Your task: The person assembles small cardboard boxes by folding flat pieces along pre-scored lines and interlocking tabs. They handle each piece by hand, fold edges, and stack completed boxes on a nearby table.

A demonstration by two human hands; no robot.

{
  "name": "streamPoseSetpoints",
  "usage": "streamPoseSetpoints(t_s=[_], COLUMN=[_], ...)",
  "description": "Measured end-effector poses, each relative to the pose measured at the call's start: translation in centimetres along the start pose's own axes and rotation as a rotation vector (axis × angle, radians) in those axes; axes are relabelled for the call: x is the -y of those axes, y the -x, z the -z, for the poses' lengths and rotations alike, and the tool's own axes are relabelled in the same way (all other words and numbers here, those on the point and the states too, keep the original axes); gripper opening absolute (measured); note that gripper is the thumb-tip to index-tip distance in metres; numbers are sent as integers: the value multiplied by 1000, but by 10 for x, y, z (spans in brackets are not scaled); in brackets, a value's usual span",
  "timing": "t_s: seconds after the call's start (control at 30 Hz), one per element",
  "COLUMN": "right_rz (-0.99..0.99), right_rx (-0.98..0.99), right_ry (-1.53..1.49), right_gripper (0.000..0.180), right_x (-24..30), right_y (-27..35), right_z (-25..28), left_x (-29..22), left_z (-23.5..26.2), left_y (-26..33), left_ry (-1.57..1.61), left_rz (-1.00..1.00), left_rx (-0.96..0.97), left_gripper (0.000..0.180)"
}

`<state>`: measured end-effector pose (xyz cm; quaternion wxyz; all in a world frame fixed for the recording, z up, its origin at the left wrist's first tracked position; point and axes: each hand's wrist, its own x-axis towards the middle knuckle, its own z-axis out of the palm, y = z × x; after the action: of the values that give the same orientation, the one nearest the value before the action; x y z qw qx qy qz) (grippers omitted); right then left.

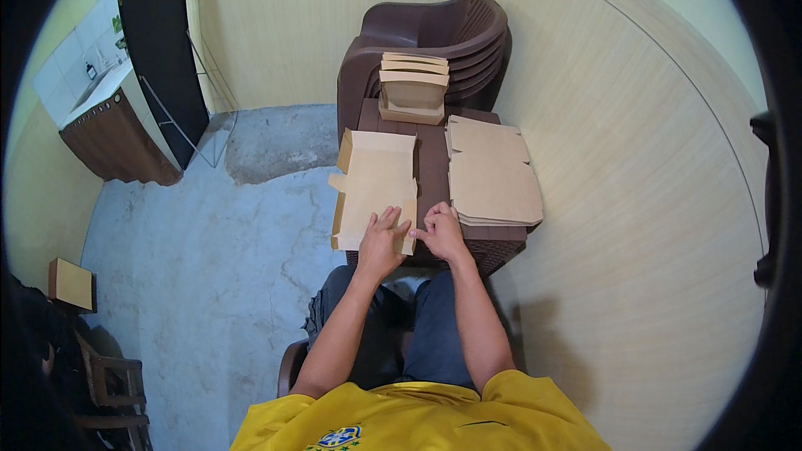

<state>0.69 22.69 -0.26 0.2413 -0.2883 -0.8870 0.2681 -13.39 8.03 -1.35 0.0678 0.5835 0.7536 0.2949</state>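
Observation:
A partly folded brown cardboard box (pixel 376 169) lies in front of me on the dark brown table, its side flaps raised along the left and right edges. My left hand (pixel 383 239) rests on its near right part with the fingers stretched out and slightly spread. Just to the right, my right hand (pixel 441 230) has its fingers curled, and its thumb reaches to the box's right-hand flap near the front corner. What lies under the curled fingers is hidden.
Flat cardboard blanks (pixel 493 169) are stacked on the table's right side. Folded boxes (pixel 414 88) stand nested at the back, before stacked brown plastic chairs (pixel 426 29). A wood-patterned wall (pixel 635 200) runs close on the right. The brown table (pixel 432 163) shows between the cardboard.

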Motion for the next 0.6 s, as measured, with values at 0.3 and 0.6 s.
streamPoseSetpoints(t_s=[0.3,0.6], right_rz=[-143,-367], right_rx=[-232,-310], right_ry=[199,328], right_gripper=[44,35], right_x=[21,40], right_y=[-16,-40], right_z=[-26,-34], left_x=[8,7], left_z=[5,10], left_y=[-9,-7], left_ry=[46,79], left_rz=[-18,-35], left_rx=[56,35], left_gripper=[80,80])
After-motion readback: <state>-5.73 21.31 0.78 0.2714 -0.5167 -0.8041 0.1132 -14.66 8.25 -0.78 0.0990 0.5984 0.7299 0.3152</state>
